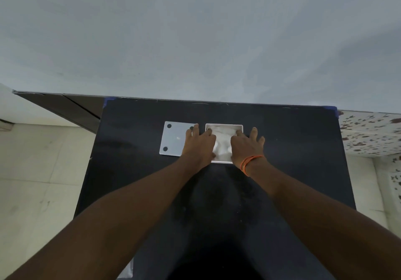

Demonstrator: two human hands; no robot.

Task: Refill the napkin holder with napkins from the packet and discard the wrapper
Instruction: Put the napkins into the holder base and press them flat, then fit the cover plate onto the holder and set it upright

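A white square napkin holder (pixel 224 125) stands open on the black table, with white napkins (pixel 223 141) inside it. My left hand (pixel 199 145) lies over the holder's left side, fingers down on the napkins. My right hand (pixel 247 144), with an orange thread on the wrist, presses on the right side of the napkins. Both thumbs dent the stack near its front. The holder's flat white lid (pixel 173 138) with dark round feet lies upside down just left of it, partly under my left hand. A crumpled clear wrapper (pixel 128 270) shows at the table's near left edge.
The black table (pixel 293 149) has blue tape on its far corners and stands against a grey wall. Pale floor tiles lie to the left, and a speckled tiled surface (pixel 368 132) to the right.
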